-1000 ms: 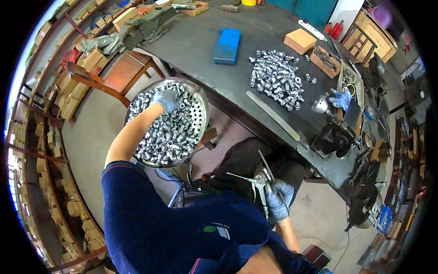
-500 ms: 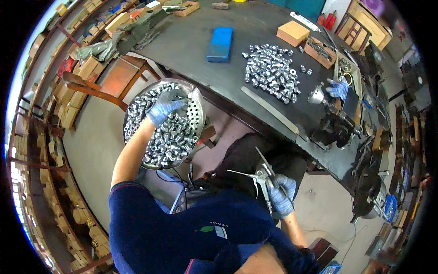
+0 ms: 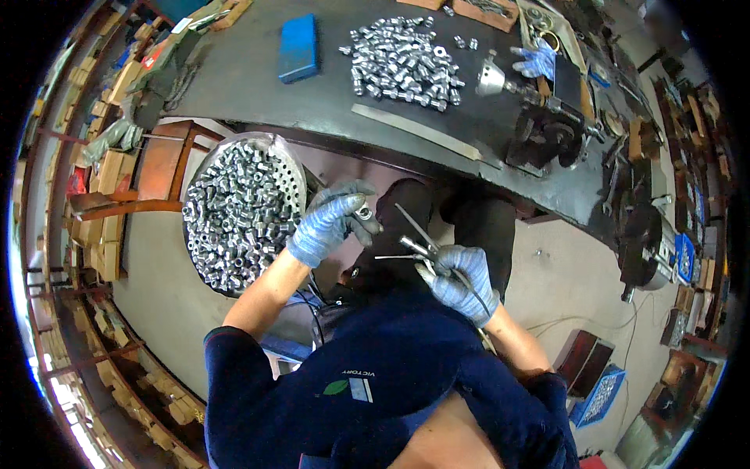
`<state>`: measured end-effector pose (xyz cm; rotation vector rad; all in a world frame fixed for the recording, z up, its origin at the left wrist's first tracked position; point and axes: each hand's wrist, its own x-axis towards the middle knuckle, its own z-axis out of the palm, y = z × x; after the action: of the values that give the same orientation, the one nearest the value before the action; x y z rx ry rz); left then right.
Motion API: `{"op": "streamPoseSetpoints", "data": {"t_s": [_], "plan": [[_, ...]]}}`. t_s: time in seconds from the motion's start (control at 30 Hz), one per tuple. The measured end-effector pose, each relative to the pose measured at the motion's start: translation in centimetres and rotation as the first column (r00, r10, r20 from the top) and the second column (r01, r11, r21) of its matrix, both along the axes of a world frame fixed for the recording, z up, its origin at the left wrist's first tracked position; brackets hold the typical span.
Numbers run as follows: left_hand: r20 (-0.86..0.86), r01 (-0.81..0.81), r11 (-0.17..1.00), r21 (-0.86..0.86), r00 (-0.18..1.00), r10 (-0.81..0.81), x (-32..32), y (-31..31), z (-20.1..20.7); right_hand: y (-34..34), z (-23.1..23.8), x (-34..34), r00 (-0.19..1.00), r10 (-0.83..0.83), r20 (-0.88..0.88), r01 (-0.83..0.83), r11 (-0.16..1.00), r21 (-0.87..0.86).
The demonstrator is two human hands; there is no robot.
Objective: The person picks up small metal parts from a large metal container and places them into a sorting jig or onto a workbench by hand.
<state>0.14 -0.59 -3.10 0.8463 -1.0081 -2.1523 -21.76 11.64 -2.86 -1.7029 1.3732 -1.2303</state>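
Observation:
My left hand (image 3: 324, 223), in a blue-and-grey glove, pinches a small shiny metal fitting (image 3: 363, 212) in front of my lap. To its left stands a round perforated metal basin (image 3: 291, 173) heaped with similar fittings (image 3: 242, 211). My right hand (image 3: 465, 283), gloved alike, is closed around an air blow gun (image 3: 397, 256), whose thin nozzle points left. The same hand also grips a slim pointed metal tool (image 3: 414, 223), which looks like a file or scraper. Its fingers hide most of the gun's body.
Across the dark workbench (image 3: 336, 94) lie a pile of fittings (image 3: 406, 62), a blue box (image 3: 298, 48) and a flat metal bar (image 3: 418, 131). A bench vise (image 3: 547, 137) and a spare glove (image 3: 537, 59) are at right. A wooden chair (image 3: 162, 168) stands behind the basin.
My left hand has come out of the basin and moved right, with a fitting in its fingers. My right hand has risen slightly with its tools. The view has shifted.

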Motion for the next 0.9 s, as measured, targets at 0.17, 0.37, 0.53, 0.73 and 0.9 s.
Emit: {"op": "streamPoseSetpoints", "data": {"t_s": [0.17, 0.37, 0.53, 0.73, 0.9], "plan": [[-0.003, 0.081, 0.989, 0.126, 0.997, -0.082, -0.3, 1.3, -1.5, -1.1, -0.4, 0.4, 0.999, -0.017, -0.036, 0.015, 0.998, -0.06], [0.28, 0.034, 0.992, -0.119, 0.96, 0.001, -1.2, 1.9, 0.0, -2.0, 0.7, 0.5, 0.99, 0.046, -0.13, -0.053, 0.998, -0.047], [0.452, 0.228, 0.911, -0.343, 0.891, -0.052, -1.6, 1.6, 1.3, -2.3, 0.2, 0.9, 0.932, 0.02, -0.362, -0.05, 0.996, -0.074], [0.452, 0.284, 0.857, -0.43, 0.89, -0.068, -1.8, 1.3, 1.5, -2.2, -0.6, 0.6, 0.946, 0.006, -0.323, -0.021, 0.999, -0.044], [0.372, 0.256, 0.934, -0.247, 0.915, -0.153, -2.1, 1.4, 1.3, -2.2, -0.8, 0.3, 0.953, -0.022, -0.302, 0.006, 0.999, -0.054]]}}
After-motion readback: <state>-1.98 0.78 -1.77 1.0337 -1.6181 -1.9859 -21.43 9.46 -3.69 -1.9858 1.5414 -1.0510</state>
